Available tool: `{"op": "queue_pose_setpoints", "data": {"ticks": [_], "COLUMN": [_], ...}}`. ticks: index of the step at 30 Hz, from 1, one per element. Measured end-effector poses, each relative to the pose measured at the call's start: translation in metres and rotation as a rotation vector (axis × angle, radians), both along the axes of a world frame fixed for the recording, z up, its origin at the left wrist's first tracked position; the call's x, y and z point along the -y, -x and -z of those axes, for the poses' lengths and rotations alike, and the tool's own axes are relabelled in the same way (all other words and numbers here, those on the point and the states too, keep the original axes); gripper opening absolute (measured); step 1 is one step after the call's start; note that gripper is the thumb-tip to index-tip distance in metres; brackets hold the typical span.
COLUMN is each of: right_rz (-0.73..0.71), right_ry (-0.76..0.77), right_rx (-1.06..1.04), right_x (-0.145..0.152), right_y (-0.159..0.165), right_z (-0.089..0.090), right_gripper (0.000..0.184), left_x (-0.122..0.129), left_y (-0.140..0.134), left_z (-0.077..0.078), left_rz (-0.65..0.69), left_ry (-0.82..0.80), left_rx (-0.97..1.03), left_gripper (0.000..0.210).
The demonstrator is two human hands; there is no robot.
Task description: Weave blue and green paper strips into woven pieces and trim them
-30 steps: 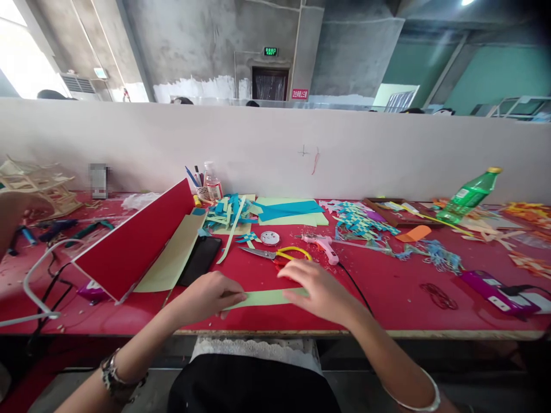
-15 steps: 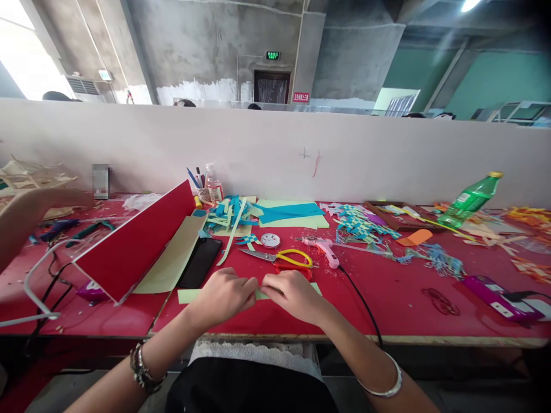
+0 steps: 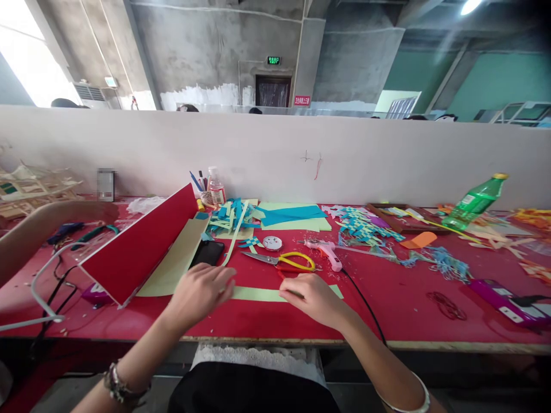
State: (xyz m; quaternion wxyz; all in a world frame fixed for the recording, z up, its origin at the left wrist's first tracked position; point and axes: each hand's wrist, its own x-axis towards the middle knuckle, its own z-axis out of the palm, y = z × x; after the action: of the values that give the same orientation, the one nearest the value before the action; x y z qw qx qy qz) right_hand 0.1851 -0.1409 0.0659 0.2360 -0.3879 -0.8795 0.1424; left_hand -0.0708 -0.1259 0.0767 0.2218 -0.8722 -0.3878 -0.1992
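The fingertips of the right hand (image 3: 310, 298) are brought together, and the pale green paper strip (image 3: 257, 294) appears to be pinched between thumb and forefinger. The fingers of the left hand (image 3: 200, 293) are bent at the strip's left end; whether the paper is gripped there cannot be told, as that end is hidden.

The strip is laid flat near the table's front edge, its long axis run from left to right, almost in line with that edge. Its middle is left bare between the hands, while its right end is shown beyond the right hand. The right hand is the nearer to the paper, being set over it.

Just beyond the strip, yellow-handled scissors (image 3: 298, 261) are laid with blades pointed left. Farther right, a pink glue gun (image 3: 326, 251) is seen; behind the left hand, a black phone (image 3: 208, 253) is partly covered.
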Motion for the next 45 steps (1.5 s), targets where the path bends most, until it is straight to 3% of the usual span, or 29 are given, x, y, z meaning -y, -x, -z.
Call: {"op": "queue_pose_setpoints", "data": {"ticks": [5, 10, 14, 18, 22, 26, 29, 31, 34, 36, 40, 45], "right_rz": [-0.057, -0.02, 0.018, 0.033, 0.121, 0.316, 0.44, 0.378, 0.134, 0.042, 0.061, 0.055], "right_ry": [-0.086, -0.206, -0.209, -0.144, -0.13, -0.261, -0.4, -0.399, -0.311, -0.208, -0.034, 0.016], "right_rx": [-0.005, 0.02, 0.009, -0.039, 0.002, 0.092, 0.025, -0.057, 0.015, 0.045, 0.012, -0.049], "right_x": [0.0, 0.002, 0.002, 0.002, 0.005, 0.006, 0.009, 0.012, 0.016, 0.018, 0.017, 0.016], "right_y": [0.008, 0.021, 0.029, 0.018, -0.018, -0.056, -0.059, -0.045, -0.013, 0.005, 0.023, 0.038], "right_z": [-0.001, 0.0, 0.004, 0.009, 0.014, 0.018, 0.012, 0.002, -0.011, -0.014, -0.01, -0.008], "right_gripper": [0.019, 0.012, 0.012, 0.012, 0.014, 0.016, 0.018, 0.011, 0.023, 0.013, 0.021, 0.02], "left_x": [0.013, 0.012, 0.013, 0.012, 0.006, 0.002, 0.004, 0.008, 0.015, 0.018, 0.022, 0.022], "left_y": [-0.036, -0.044, -0.045, -0.036, -0.01, 0.016, 0.016, 0.007, -0.01, -0.015, -0.018, -0.031], "left_z": [-0.006, 0.001, 0.004, 0.004, 0.002, -0.009, -0.018, -0.022, -0.024, -0.026, -0.025, -0.016], "left_rz": [0.153, 0.21, 0.277, 0.254, 0.2, 0.166, 0.136, 0.142, 0.189, 0.212, 0.197, 0.156], "left_ry": [0.211, 0.36, 0.416, 0.494, 0.519, 0.411, 0.349, 0.358, 0.387, 0.39, 0.351, 0.214], "left_rx": [-0.046, -0.018, 0.052, 0.074, 0.044, -0.017, -0.044, -0.085, -0.126, -0.123, -0.099, -0.114], "left_gripper": [0.023, 0.033, 0.035, 0.036, 0.037, 0.036, 0.036, 0.036, 0.036, 0.034, 0.026, 0.021]}}
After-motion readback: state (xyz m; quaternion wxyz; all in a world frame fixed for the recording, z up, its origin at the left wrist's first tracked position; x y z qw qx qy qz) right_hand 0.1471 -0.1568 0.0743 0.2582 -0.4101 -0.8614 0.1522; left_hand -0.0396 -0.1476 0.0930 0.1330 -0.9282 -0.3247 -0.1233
